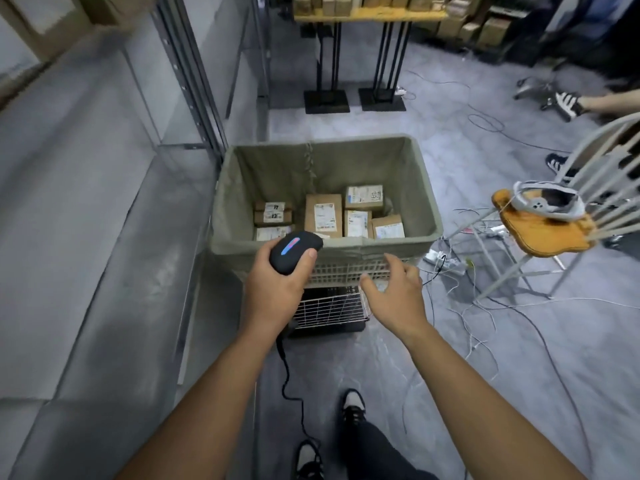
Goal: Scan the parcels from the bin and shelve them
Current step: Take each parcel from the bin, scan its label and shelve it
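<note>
A black scanner [295,251] is gripped by the left hand [277,282], with the fingers curled round it, just above the near rim of the bin [427,216]. A blue light is seen on top of the scanner, and its cable [289,379] hangs down to the floor. The right hand [394,292] is held open with relaxed fingers, in front of the bin's near wall, holding nothing. Several brown parcels [323,214] with white labels are lying on the bottom of the bin, beyond both hands. A metal shelf [104,188] stands to the left.
</note>
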